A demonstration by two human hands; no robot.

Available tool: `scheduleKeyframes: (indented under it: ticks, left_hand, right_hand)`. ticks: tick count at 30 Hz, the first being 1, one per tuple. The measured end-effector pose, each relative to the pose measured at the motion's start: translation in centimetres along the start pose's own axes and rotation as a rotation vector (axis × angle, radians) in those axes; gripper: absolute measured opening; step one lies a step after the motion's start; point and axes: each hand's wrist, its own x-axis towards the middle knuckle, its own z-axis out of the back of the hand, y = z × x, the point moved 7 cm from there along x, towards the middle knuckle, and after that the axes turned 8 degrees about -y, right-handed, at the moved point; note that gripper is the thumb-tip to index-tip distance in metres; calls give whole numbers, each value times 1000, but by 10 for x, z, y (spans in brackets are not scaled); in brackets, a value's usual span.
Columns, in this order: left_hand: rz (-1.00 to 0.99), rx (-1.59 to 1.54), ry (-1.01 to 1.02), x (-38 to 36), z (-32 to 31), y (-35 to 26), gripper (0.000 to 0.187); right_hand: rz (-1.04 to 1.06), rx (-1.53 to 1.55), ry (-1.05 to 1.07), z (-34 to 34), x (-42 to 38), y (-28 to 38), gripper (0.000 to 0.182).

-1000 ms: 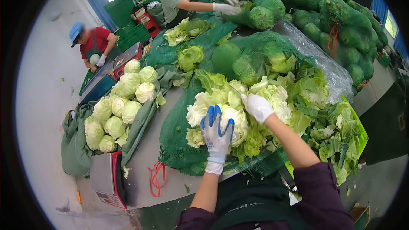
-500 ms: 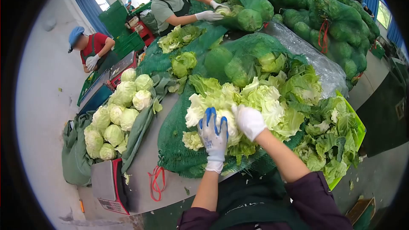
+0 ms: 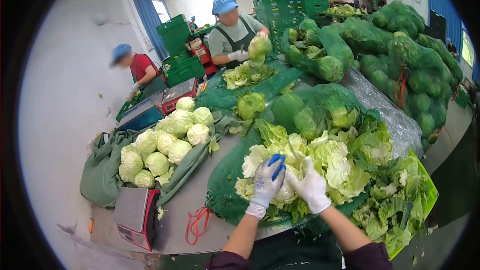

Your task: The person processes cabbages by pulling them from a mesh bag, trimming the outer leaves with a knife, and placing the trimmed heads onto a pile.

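Note:
A pale green cabbage (image 3: 286,194) lies between my hands on a heap of loose leaves. My left hand (image 3: 269,181), in a white glove with blue fingertips, presses on its left side with the fingers curled. My right hand (image 3: 311,186), in a white glove, is at its right side, thumb and fingers apart, the thumb toward the cabbage. The palm-side contact of both hands is hidden. Loose cabbage leaves (image 3: 342,167) spread just beyond my hands over a green mesh sack (image 3: 225,187), which also holds whole cabbages.
Trimmed cabbages (image 3: 167,142) fill a green cloth at left, beside a scale (image 3: 135,215). A red tie (image 3: 198,226) lies on the table. Leaves heap in a yellow-green crate (image 3: 431,190) at right. Full mesh sacks (image 3: 405,65) stand behind; a co-worker (image 3: 235,32) holds a cabbage across the table.
The view has shifted, so the scene sits lower and further right. My right hand has gone from a closed shape to spread fingers; my left fingers have curled. The co-worker opposite has raised a cabbage.

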Motion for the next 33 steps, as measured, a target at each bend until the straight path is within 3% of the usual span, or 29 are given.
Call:
scheduleKeyframes:
  ticks: [2,8,11,13,14,17,18,20,21,24,25,27,30,33]
  left_hand:
    - [-47,47,-26,0,-8,0,22]
    - [-19,108,-51,-1,-11,0,19]
    - [-21,114,-76,-2,-10,-5,20]
    - [64,63,-109,-16,1,2,21]
    - [144,26,-134,-19,11,14,22]
    - [321,-13,-112,-30,40,49,25]
    - [256,3,-80,-30,45,59,26]
    - [240,-1,-52,-30,44,80,26]
    - [208,69,-26,-26,44,72,26]
    - [45,262,-7,-14,31,27,26]
    - [14,328,1,-14,25,18,27]
    - [12,401,11,-17,15,11,32]
    - [-39,401,-38,-18,12,5,31]
    - [40,266,2,-13,1,13,29]
  right_hand:
    - [92,26,-185,-15,-10,-8,69]
    - [-11,28,-94,-35,-3,-45,49]
    - [-26,-55,-151,-41,0,-60,42]
    - [-255,-83,-104,-41,5,-114,35]
    - [-97,47,-156,-35,4,-120,35]
    - [-108,-85,-79,-33,4,-102,31]
    - [-108,-76,-85,-25,1,-89,31]
    - [-69,59,-227,-5,-6,-58,31]
    - [68,200,-353,3,-13,-37,32]
    - [119,245,-55,-5,-22,9,42]
    - [114,246,-62,-8,-18,6,42]
    - [-60,237,197,-35,-7,-12,46]
    - [-75,206,309,-33,6,-31,45]
    - [-87,154,227,-37,10,-47,39]
